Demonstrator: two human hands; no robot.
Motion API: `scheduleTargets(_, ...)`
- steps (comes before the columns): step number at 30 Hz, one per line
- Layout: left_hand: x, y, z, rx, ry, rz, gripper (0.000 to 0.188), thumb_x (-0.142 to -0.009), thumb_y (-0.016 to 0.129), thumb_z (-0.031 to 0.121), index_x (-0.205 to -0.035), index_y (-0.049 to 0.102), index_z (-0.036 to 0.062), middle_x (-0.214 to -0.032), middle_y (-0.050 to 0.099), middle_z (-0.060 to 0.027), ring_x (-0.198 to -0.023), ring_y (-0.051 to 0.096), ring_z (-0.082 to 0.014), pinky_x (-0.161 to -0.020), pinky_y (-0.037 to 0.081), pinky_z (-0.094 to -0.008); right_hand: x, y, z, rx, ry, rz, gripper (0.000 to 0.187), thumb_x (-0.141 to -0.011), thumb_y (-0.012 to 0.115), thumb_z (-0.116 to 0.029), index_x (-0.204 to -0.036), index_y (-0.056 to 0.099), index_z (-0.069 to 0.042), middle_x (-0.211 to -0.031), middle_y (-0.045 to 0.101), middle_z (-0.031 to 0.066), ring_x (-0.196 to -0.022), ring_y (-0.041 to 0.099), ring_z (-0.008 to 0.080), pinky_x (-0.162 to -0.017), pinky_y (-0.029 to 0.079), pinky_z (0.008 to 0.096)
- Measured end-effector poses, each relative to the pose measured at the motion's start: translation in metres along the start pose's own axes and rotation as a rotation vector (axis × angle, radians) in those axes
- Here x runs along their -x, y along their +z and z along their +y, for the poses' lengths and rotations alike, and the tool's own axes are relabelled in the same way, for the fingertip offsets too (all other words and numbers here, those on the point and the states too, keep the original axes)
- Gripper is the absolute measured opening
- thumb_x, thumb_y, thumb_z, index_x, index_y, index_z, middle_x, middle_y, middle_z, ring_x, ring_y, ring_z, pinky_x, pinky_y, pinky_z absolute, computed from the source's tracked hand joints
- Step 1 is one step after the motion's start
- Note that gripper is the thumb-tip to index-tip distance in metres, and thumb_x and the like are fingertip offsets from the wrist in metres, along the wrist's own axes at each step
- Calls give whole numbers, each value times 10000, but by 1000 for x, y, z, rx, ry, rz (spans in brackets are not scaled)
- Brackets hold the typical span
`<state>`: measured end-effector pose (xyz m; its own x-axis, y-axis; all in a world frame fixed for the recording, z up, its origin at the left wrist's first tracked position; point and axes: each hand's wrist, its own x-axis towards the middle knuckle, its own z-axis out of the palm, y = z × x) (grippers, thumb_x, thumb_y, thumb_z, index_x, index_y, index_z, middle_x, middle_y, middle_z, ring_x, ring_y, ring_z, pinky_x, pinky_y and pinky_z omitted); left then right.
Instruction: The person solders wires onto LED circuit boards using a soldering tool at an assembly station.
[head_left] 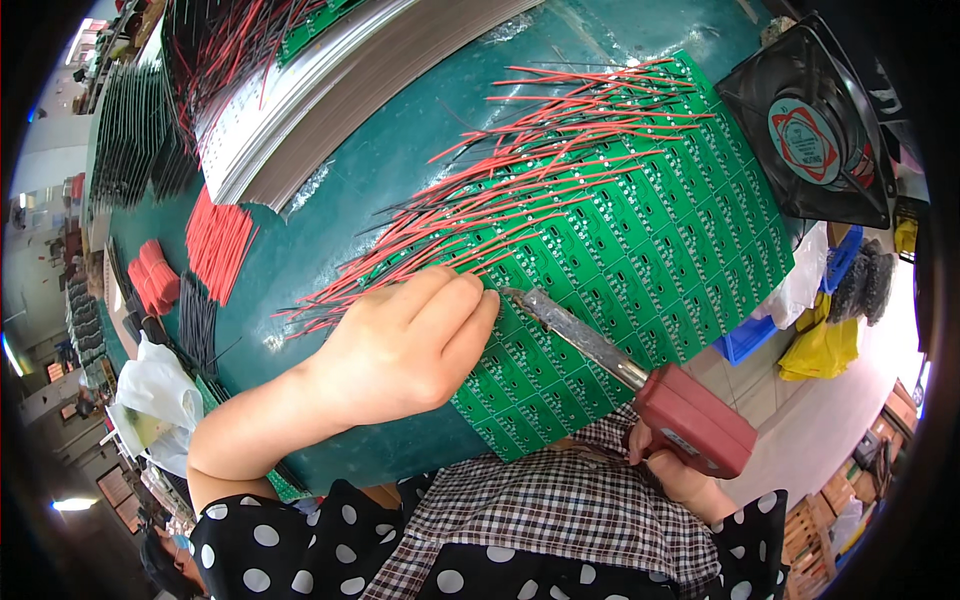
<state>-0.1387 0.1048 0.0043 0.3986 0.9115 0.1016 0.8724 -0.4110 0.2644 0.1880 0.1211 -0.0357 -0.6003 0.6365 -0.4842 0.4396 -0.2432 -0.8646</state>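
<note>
At the far left, loose bundles of cut red wires (220, 245) and black wires (198, 322) are laid on the green work table (400, 150). Nearer the middle, the left hand (405, 345) is rested on the near edge of a green circuit board panel (640, 230), its fingers curled together and pressed down on the wire ends. Red and black leads (520, 170) are fanned leftward across the panel. To the right, a soldering iron (620, 365) is gripped by the right hand (680, 470) around its red handle, the tip placed just beside the left fingertips. At the far right, a black square fan (815, 125) is seen.
</note>
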Motion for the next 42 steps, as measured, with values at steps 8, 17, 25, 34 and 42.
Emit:
scheduleTargets(8,-1,-1,0,-8,1,10,334,-618,588,62,-929,609,-60,-839,541,-120,-706,571,-236,-555,501,-295,-3,0,-12,31,-86,44,485,-642,717,-57,-1108,584,-30,-1037,622,163,-833,647,257,-687,524,302)
scheduleTargets(17,-2,-3,1,20,-38,-20,332,-623,586,65,-935,609,-49,-856,552,-116,-700,571,-230,-545,496,-303,-9,-6,-31,-456,51,-31,728,-790,676,-434,-1281,342,-13,-1104,539,122,-643,555,163,-576,481,271)
scheduleTargets(25,-7,-4,2,85,-84,-10,338,-624,592,48,-950,608,-42,-876,557,-117,-707,580,-232,-547,490,-309,-13,-11,-30,-665,39,-34,758,-739,735,-132,-1351,303,-14,-1099,587,144,-755,603,175,-616,477,253)
scheduleTargets(34,-16,10,0,78,-64,178,300,-602,630,8,-900,626,-33,-786,560,-97,-645,579,-221,-525,477,-297,-15,-12,-29,-704,77,-7,775,-725,739,-117,-1354,304,11,-1059,597,152,-735,602,170,-605,481,258)
scheduleTargets(42,-17,12,0,79,-64,164,300,-594,640,2,-891,627,-33,-794,551,-93,-645,571,-215,-525,472,-298,-20,-10,-32,-621,44,8,700,-712,744,-147,-1278,392,67,-929,607,120,-700,591,139,-607,481,245)
